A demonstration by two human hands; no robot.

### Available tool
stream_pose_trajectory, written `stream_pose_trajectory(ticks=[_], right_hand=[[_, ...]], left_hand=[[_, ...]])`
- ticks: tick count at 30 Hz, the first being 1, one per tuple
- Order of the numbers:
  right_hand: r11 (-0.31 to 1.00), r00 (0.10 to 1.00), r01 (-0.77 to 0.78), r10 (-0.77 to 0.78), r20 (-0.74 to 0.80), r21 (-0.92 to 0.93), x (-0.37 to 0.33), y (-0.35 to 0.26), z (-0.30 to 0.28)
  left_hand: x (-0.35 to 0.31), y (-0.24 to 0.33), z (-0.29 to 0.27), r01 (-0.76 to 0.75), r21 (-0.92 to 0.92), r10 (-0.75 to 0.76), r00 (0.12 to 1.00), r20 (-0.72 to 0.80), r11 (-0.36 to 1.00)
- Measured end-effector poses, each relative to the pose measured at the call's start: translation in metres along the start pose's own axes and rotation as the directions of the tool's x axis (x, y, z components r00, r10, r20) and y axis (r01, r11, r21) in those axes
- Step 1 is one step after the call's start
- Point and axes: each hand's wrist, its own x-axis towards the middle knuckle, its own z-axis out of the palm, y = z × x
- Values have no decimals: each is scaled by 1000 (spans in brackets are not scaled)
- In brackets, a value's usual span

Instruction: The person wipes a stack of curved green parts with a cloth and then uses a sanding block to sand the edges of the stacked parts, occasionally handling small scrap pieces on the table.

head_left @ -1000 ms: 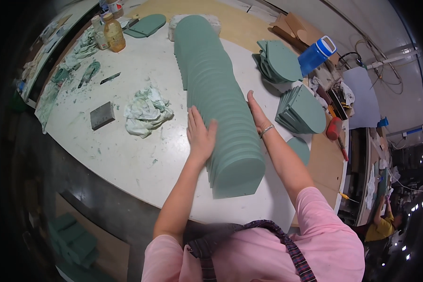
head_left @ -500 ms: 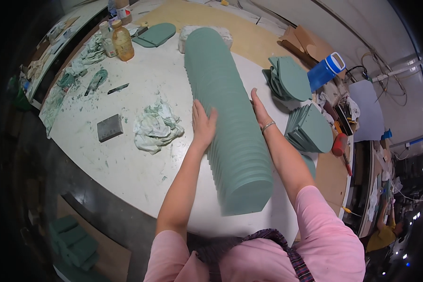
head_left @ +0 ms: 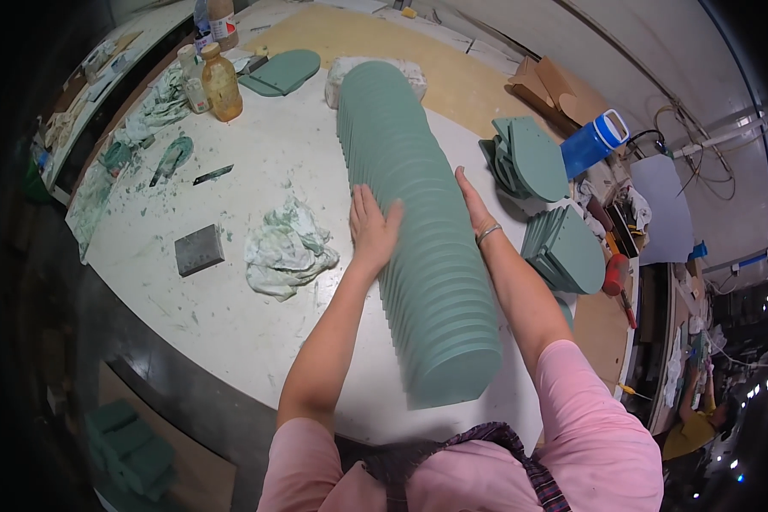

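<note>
A long row of overlapping green pieces with rounded ends (head_left: 422, 230) lies fanned out on the white table, running from near my body to the far side. My left hand (head_left: 373, 230) rests against the row's left side, fingers stretched out and thumb apart over the edges. Along the opposite side lies my right hand (head_left: 476, 206), flat and open, a bracelet at its wrist. Its fingers are partly hidden behind the row. A wrapped whitish block (head_left: 416, 81) sits at the far end. Left of my left hand is a crumpled, green-stained cloth (head_left: 288, 252).
Two smaller stacks of green pieces (head_left: 533, 162) stand at right, by a blue jug (head_left: 593, 145) and a red-headed mallet (head_left: 615, 275). On the left are a grey block (head_left: 199, 250), a dark blade (head_left: 213, 175) and bottles (head_left: 222, 85). More green pieces (head_left: 128, 444) lie lower left.
The whole scene sits slightly lower in the picture. Both hands stay against the row's sides, having slid a little farther away from me along it.
</note>
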Motion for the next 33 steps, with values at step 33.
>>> stream_pose_trajectory(ticks=[33], right_hand=[[989,996,2,-15,-86,-147,-77,25,13]], left_hand=[[-109,13,8,-38,-194,41,999,15,980]])
